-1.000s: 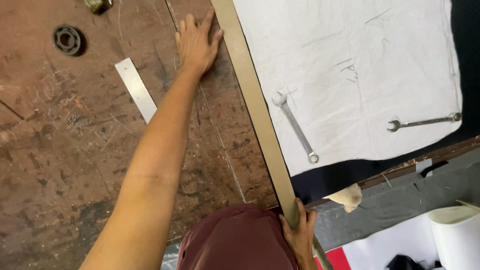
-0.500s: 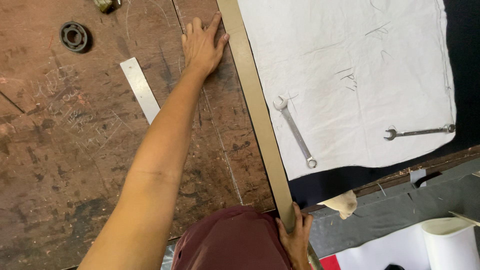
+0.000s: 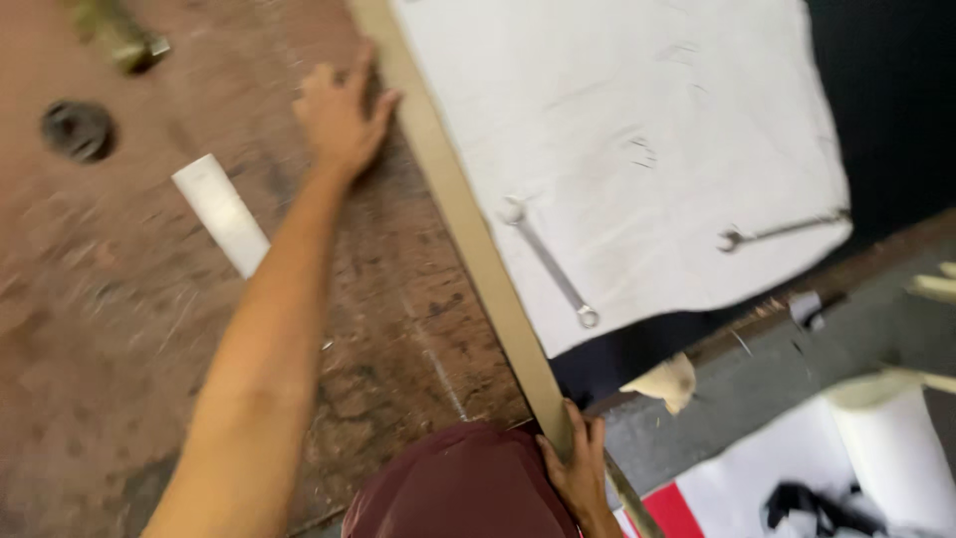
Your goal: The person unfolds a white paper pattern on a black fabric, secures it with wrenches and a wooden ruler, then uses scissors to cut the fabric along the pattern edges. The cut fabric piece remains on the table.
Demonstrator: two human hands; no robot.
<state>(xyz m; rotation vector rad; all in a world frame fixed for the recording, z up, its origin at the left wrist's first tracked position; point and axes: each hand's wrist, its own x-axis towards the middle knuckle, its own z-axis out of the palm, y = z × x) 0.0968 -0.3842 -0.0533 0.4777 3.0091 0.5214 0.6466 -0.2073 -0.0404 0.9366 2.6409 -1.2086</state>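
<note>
My left hand (image 3: 342, 112) lies flat on a worn brown board (image 3: 149, 329), fingers spread, its fingertips against a long tan wooden strip (image 3: 468, 229) that runs along the board's right edge. My right hand (image 3: 581, 470) grips the near end of that strip, beside my dark red clad knee (image 3: 458, 488). Just right of the strip lies a white cloth (image 3: 637, 130) with two wrenches on it: one (image 3: 550, 262) near the strip, another (image 3: 782, 229) at the cloth's right edge.
On the board lie a flat white metal bar (image 3: 221, 214), a dark round ring-shaped part (image 3: 77, 130) and a greenish metal piece (image 3: 119, 35). A grey ledge (image 3: 797, 369), a cloth scrap (image 3: 662, 382) and white and red sheets (image 3: 797, 478) sit at lower right.
The view has shifted and blurred; the scene slid right and down in the frame. Both hands stay where they were on the board and the strip.
</note>
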